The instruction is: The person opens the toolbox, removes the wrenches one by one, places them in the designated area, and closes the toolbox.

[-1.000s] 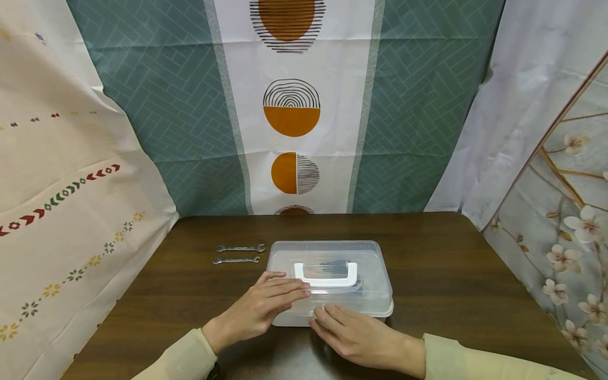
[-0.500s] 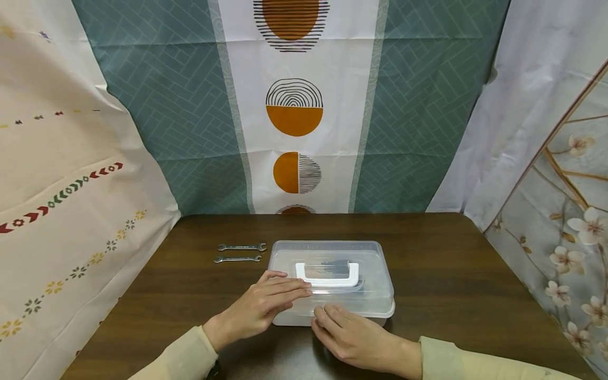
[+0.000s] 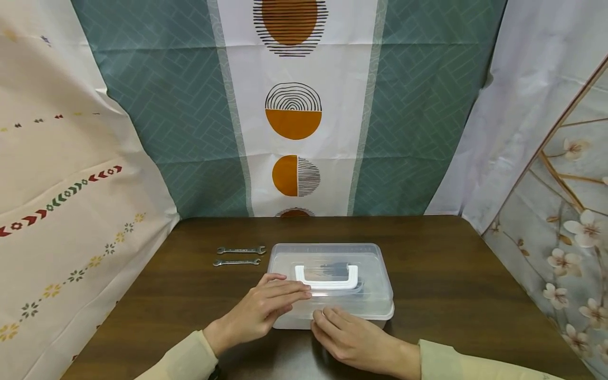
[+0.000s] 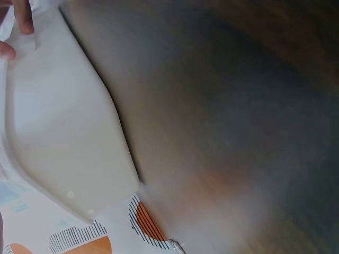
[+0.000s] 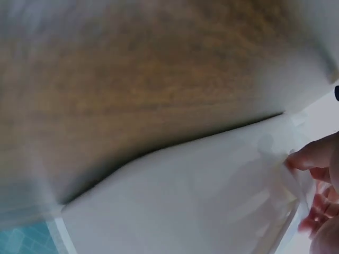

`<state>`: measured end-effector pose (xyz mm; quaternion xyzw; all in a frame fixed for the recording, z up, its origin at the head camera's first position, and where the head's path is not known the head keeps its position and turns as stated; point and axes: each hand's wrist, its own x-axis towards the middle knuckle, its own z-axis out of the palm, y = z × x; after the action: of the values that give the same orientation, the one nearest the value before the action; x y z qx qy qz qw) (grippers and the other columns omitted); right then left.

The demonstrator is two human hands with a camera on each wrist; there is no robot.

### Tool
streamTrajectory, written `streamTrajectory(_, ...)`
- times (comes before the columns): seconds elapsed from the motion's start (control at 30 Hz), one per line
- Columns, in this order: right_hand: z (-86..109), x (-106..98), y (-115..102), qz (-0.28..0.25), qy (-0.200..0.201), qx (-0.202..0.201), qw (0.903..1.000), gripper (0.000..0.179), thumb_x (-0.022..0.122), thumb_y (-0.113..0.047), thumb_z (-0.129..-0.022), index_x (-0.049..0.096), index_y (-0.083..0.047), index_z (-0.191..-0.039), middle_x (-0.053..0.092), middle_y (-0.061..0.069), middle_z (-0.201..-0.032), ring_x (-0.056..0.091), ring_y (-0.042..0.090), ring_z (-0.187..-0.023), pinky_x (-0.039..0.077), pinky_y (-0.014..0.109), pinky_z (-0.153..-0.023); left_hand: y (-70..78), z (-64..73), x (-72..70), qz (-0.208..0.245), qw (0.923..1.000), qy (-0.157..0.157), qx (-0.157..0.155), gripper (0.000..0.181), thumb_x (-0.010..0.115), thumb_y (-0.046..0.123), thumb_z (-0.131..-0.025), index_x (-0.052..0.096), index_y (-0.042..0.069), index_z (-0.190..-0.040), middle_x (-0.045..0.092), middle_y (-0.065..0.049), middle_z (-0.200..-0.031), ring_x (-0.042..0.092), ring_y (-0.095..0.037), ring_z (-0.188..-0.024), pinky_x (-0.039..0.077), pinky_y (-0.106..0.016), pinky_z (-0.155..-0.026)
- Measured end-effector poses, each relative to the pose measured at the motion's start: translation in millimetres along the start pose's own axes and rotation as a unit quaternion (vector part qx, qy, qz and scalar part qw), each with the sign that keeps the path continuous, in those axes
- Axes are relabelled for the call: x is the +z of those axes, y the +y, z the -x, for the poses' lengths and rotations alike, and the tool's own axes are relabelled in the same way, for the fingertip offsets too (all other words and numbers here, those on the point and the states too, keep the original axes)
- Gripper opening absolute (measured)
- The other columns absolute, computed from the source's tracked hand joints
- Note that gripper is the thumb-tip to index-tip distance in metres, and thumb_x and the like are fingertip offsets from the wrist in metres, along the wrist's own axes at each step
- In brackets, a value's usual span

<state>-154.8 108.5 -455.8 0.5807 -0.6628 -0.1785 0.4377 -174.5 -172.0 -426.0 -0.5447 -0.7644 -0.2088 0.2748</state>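
A translucent plastic storage box (image 3: 372, 301) with a closed lid and a white carry handle (image 3: 328, 285) stands on the table. My left hand (image 3: 268, 306) rests on the front left of the lid, fingers straight, their tips by the handle's near corner. At the middle of the box's front edge my right hand (image 3: 351, 338) pinches a clear latch (image 5: 292, 184) between thumb and fingers. Its thumb (image 5: 312, 153) lies at the lower end of the latch in the right wrist view. A dark shape shows faintly through the lid.
Two open-end wrenches, a longer wrench (image 3: 241, 250) and a shorter wrench (image 3: 236, 262), lie side by side left of the box. The dark wooden table (image 3: 442, 274) ends at the back against a patterned curtain (image 3: 418, 132).
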Motion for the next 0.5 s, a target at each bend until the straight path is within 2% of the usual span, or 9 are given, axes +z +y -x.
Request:
streamTrajectory(0.2, 0.4, -2.1, 1.9, -0.013, -0.007, -0.003, 0.9999, 0.042, 0.03, -0.005, -0.107, 0.07, -0.007, -0.118, 0.061, 0.013, -0.121, 0.058, 0.023, -0.099, 0.054, 0.029, -0.09, 1.7, 0.6, 0.2, 0.004, 1.0, -0.004, -0.006, 0.042, 0.061, 0.007, -0.102, 0.063, 0.014, -0.143, 0.063, 0.001, -0.144, 0.058, -0.013, -0.133, 0.041, -0.043, -0.11)
streamTrajectory(0.5, -2.7, -3.1, 5.6, -0.021, -0.011, -0.006, 0.9997, 0.045, 0.028, -0.002, -0.107, 0.071, -0.007, -0.118, 0.061, 0.013, -0.12, 0.056, 0.022, -0.096, 0.052, 0.029, -0.086, 0.8, 3.0, 0.9, 0.012, 0.9997, -0.006, -0.019, 0.048, 0.066, 0.004, -0.097, 0.063, 0.015, -0.144, 0.063, 0.002, -0.144, 0.058, -0.013, -0.133, 0.04, -0.044, -0.111)
